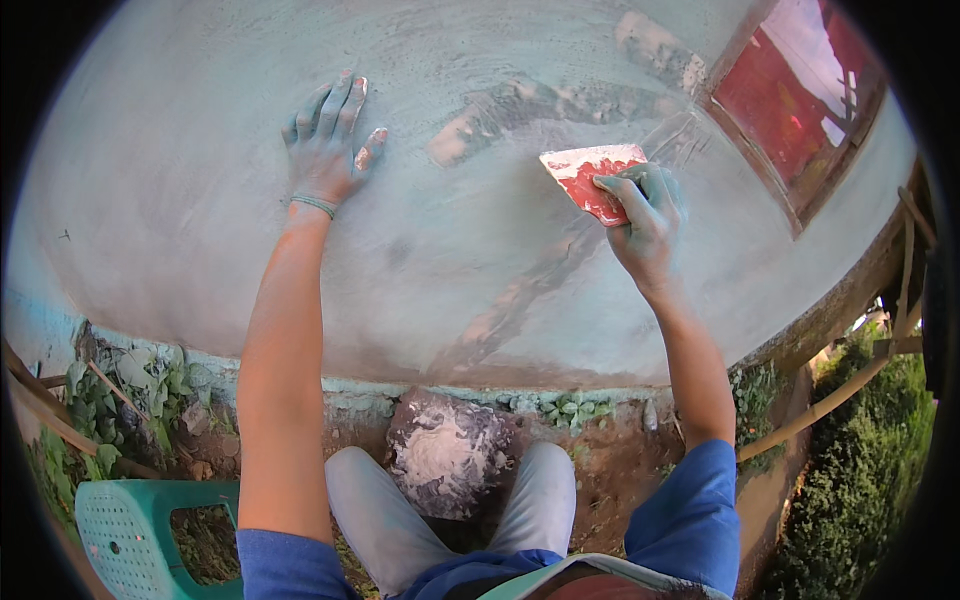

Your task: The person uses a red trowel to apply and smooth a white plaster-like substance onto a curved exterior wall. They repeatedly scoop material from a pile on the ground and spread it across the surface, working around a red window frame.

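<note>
A pale blue-grey plastered wall (pixel 430 260) fills most of the view, with brownish patches and streaks, some long and diagonal. My left hand (pixel 328 140) rests against the wall at upper left, fingers spread, dusted blue-grey with pale crusts on some fingertips. My right hand (pixel 648 215) grips a red flat scraper (pixel 585 185) smeared with white paste along its top edge, held at or just off the wall below a brownish patch. I cannot tell whether the scraper touches the wall. On the ground between my knees lies a dark lump or bag (pixel 450 450) with white material on it.
A red-paned window (pixel 780 100) with a worn frame is at upper right. A green plastic stool (pixel 120 530) stands at lower left. Plants (pixel 160 390) line the wall's base; bamboo poles (pixel 820 400) and bushes (pixel 850 480) are at the right.
</note>
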### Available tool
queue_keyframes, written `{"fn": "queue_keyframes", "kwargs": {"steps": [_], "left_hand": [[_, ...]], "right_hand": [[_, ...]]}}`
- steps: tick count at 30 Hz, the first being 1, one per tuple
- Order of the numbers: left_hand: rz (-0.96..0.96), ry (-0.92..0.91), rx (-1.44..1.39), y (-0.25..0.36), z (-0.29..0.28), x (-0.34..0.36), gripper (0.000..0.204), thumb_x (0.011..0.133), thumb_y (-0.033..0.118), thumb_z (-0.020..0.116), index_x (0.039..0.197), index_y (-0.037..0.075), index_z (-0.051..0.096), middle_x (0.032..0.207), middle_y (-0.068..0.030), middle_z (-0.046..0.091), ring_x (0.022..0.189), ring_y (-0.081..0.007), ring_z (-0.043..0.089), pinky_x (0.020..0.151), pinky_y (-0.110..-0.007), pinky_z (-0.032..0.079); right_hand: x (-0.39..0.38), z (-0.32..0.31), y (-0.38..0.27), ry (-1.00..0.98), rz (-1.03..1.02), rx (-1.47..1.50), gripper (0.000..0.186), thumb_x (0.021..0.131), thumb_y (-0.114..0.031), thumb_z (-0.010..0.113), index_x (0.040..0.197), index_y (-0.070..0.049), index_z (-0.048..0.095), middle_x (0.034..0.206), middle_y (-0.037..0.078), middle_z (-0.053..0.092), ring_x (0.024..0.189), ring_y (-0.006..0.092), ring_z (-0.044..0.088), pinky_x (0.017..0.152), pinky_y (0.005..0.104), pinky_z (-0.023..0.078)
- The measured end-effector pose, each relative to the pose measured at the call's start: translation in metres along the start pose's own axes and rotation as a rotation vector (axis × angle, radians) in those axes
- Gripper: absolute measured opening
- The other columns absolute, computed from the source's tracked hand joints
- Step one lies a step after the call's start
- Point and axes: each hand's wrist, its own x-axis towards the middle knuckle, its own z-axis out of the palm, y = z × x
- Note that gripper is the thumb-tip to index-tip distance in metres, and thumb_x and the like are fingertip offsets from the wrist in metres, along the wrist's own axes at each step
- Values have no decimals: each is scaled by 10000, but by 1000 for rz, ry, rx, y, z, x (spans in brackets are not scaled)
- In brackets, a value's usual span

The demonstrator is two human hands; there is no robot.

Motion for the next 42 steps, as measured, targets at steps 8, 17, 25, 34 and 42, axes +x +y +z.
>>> {"fn": "queue_keyframes", "kwargs": {"steps": [8,17,25,34,42], "left_hand": [[-5,-24,12,1,-1,-1,670,971,468,606,1553,233,371,1603,40,385,1419,-203,343,1142,-396,253],[28,-14,33,-1,-3,2,674,970,474,600,1549,215,371,1592,21,389,1411,-217,347,1145,-401,252],[43,3,30,0,-5,3,655,994,467,570,1552,183,377,1596,-18,386,1411,-259,357,1135,-432,262],[33,-7,34,5,-4,3,646,1001,470,551,1551,178,380,1598,-17,386,1415,-258,356,1134,-439,262],[27,22,25,4,-4,6,667,969,458,603,1544,198,387,1591,8,396,1408,-230,358,1133,-418,266]], "right_hand": [[-1,4,41,141,7,-133,386,683,-19,773,1038,-160,717,967,33,628,896,253,603,751,375,486],[37,2,76,337,30,-191,395,696,13,735,1048,-164,706,965,48,630,897,269,608,757,379,485],[76,23,84,337,39,-331,507,733,48,653,1193,-164,654,1117,66,629,1016,311,589,868,419,473],[33,45,79,165,91,-311,332,823,-90,589,1141,-177,628,1100,36,600,995,277,569,852,432,436],[80,-7,100,383,100,-242,425,738,80,610,1113,-114,661,1020,90,635,961,337,582,820,441,476]]}}
